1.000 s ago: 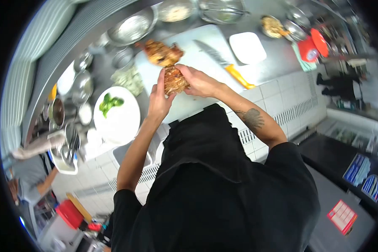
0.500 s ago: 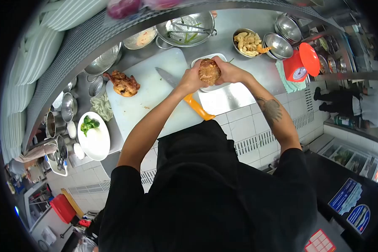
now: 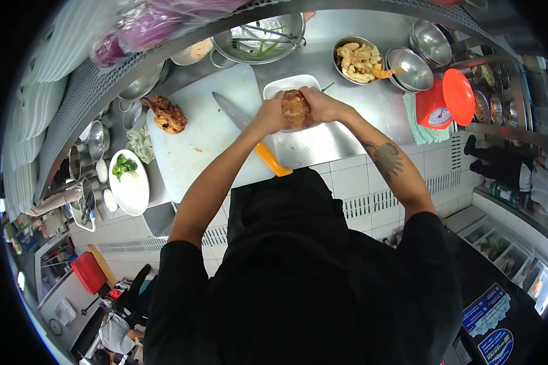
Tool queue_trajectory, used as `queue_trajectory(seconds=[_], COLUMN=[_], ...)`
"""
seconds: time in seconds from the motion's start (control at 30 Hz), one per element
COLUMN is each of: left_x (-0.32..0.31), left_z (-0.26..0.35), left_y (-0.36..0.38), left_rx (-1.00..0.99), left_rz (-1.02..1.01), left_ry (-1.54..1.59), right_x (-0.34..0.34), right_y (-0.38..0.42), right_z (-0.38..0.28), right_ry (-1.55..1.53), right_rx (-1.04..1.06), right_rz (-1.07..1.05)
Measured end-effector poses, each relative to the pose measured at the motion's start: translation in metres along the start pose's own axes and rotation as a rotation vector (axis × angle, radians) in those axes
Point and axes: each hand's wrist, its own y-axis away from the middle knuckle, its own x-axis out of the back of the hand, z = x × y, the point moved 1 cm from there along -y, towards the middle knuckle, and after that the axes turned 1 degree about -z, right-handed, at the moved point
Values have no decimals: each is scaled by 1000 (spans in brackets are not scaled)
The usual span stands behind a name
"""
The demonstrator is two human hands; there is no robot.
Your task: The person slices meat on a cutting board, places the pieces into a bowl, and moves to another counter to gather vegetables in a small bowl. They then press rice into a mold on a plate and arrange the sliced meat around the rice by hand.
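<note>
Both my hands grip a browned, rough-surfaced piece of roast chicken (image 3: 295,111) from its two sides. My left hand (image 3: 270,115) is closed on its left edge, and my right hand (image 3: 323,106) on its right. Below and behind it, a white rectangular dish (image 3: 307,80) is partly hidden by the hands. To the left lies a white cutting board (image 3: 192,155) bearing another piece of roast chicken (image 3: 168,115). A knife (image 3: 230,112) with an orange handle (image 3: 270,159) rests slantwise on the board, its middle covered by my left wrist.
A bowl of fried pieces (image 3: 357,62), metal bowls (image 3: 413,68) and a red scale (image 3: 435,104) stand at the right. At the back sits a large metal bowl with tongs (image 3: 262,38). An oval plate with greens (image 3: 131,191) is left. Other people (image 3: 117,333) are farther off.
The view has shifted, so the board and knife sit farther left. My hands, still gripping the chicken, have come slightly nearer my body relative to the white dish.
</note>
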Motion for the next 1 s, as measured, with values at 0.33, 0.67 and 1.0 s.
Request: queue_trajectory(seconds=[0.33, 0.67, 1.0], left_x=[-6, -3, -13], left_z=[0, 5, -3], left_y=[5, 9, 20], left_rx=[16, -5, -97], left_rz=[75, 82, 104], left_ry=[-86, -65, -3], right_x=[5, -47, -68], right_y=[13, 20, 24], right_z=[-16, -10, -10], right_ry=[103, 312, 483], right_rx=[-3, 127, 189], right_rz=[4, 354, 612])
